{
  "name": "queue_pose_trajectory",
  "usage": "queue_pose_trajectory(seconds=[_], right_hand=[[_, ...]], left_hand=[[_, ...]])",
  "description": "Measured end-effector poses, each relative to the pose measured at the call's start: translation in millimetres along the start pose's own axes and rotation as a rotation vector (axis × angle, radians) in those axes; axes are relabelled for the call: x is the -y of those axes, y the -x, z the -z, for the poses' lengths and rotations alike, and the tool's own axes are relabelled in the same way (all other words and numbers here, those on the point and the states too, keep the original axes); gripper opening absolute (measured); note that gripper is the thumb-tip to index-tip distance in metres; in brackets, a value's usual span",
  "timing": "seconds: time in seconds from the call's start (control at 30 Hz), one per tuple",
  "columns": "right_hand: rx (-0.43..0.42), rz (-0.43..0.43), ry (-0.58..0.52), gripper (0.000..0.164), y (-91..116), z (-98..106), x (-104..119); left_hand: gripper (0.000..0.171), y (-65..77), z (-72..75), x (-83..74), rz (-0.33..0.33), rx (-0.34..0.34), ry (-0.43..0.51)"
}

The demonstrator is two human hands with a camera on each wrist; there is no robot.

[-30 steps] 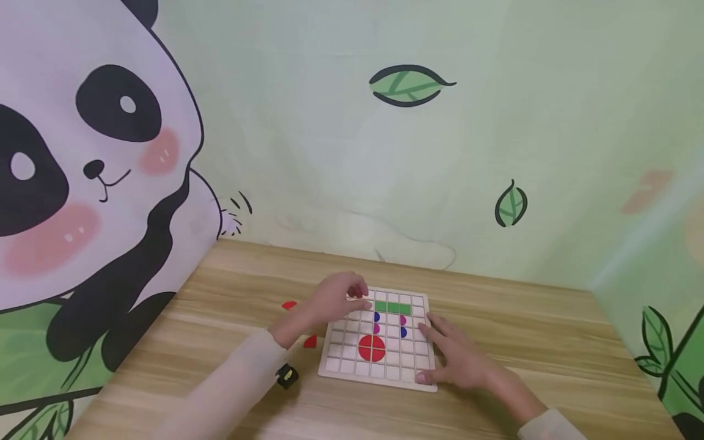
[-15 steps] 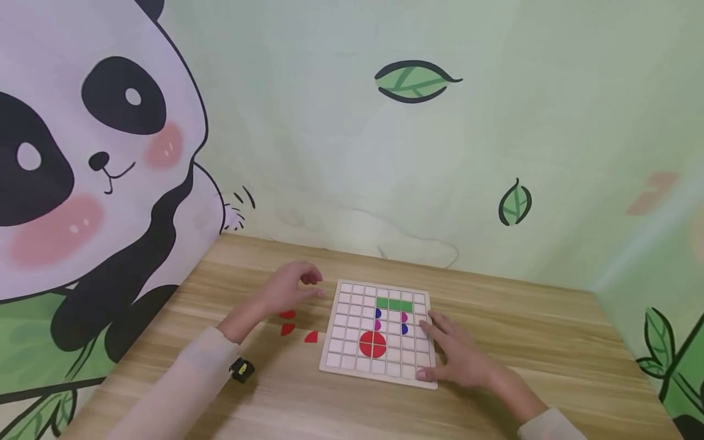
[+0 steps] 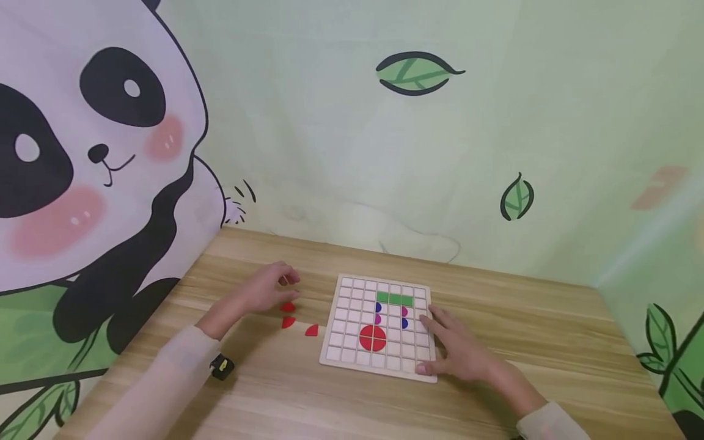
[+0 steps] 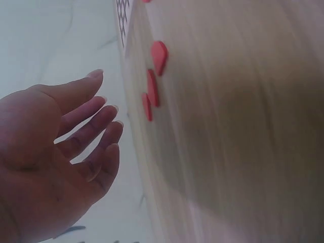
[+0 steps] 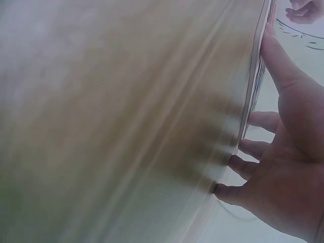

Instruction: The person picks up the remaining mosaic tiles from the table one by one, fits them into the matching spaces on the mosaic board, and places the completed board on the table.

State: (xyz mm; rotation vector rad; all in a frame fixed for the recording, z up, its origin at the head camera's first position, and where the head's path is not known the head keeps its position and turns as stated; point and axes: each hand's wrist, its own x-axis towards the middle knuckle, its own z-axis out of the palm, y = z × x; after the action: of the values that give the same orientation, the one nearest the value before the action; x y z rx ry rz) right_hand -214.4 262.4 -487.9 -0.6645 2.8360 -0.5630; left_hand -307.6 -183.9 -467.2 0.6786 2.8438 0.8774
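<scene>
A pale square grid board [image 3: 352,315] lies on the table, carrying green squares [image 3: 395,299], blue and pink half-round pieces and a red circle [image 3: 373,338] made of quarter pieces. My left hand [image 3: 269,287] hovers left of the board, fingers loosely bent and holding nothing. Close below it lie three loose red quarter-circle pieces [image 3: 288,322]; the left wrist view shows these red pieces [image 4: 153,88] apart from the fingers. My right hand [image 3: 459,345] rests at the board's right edge, thumb on the near corner; in the right wrist view the fingers [image 5: 255,149] spread along that edge.
The wooden table [image 3: 495,318] meets a green printed backdrop [image 3: 330,122] at its far edge. A panda is drawn on the left side. A small black device [image 3: 222,366] sits at my left wrist.
My left hand has moved left, away from over the board's upper left squares to above the loose red pieces. My right hand stays at the board's edge.
</scene>
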Motion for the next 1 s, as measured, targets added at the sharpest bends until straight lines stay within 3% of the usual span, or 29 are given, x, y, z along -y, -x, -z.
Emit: queue_pose_trajectory(seconds=[0.43, 0.57, 0.73, 1.0], right_hand=[[0.02, -0.024, -0.016, 0.106, 0, 2, 4], [0.018, -0.017, -0.015, 0.106, -1, 4, 4], [0.016, -0.016, -0.012, 0.106, -1, 4, 3], [0.024, -0.018, -0.011, 0.105, -1, 4, 4]], left_hand=[[0.024, 12.9, -2.3, 9.9, -0.004, 0.085, -0.025], [0.026, 11.7, -7.5, 11.3, -0.005, 0.055, -0.055], [0.024, 7.5, -12.8, 15.2, 0.042, -0.003, -0.073], [0.017, -0.9, -20.4, 20.8, 0.058, -0.025, -0.069]])
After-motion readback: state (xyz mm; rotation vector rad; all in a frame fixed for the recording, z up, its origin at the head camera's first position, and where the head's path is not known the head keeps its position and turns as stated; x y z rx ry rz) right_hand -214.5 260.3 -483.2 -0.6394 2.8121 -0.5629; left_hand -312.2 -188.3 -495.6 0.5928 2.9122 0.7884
